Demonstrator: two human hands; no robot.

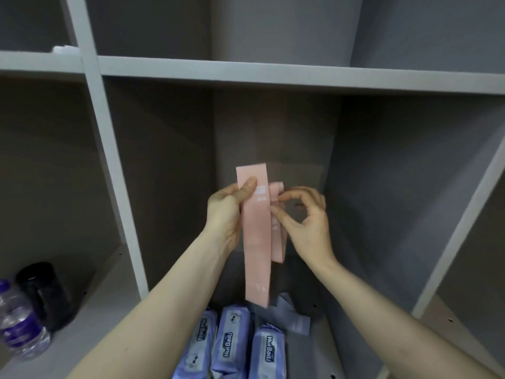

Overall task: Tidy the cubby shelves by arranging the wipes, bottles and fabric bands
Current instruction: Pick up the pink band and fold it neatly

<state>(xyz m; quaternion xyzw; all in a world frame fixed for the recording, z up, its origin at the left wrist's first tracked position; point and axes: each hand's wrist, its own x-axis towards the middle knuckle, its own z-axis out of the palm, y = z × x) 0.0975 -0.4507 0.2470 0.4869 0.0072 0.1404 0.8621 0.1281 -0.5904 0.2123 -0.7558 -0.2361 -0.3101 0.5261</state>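
1. Two pink fabric bands (257, 242) hung upright in front of the middle cubby, apparently being lined up together before stowing.
2. The left hand (228, 214) gripped the longer band, thumb on its face; the right hand (306, 220) pinched the shorter pink band (277, 242) just behind.
3. Below, three wipes packs (235, 343) lay side by side beside a grey band (289, 315); bottles (21, 321) stood in the left cubby.

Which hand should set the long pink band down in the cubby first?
Probably the left hand: it alone grips the long pink fabric band, hanging over the wipes' cubby. The right hand is pinching the shorter pink band beside it.
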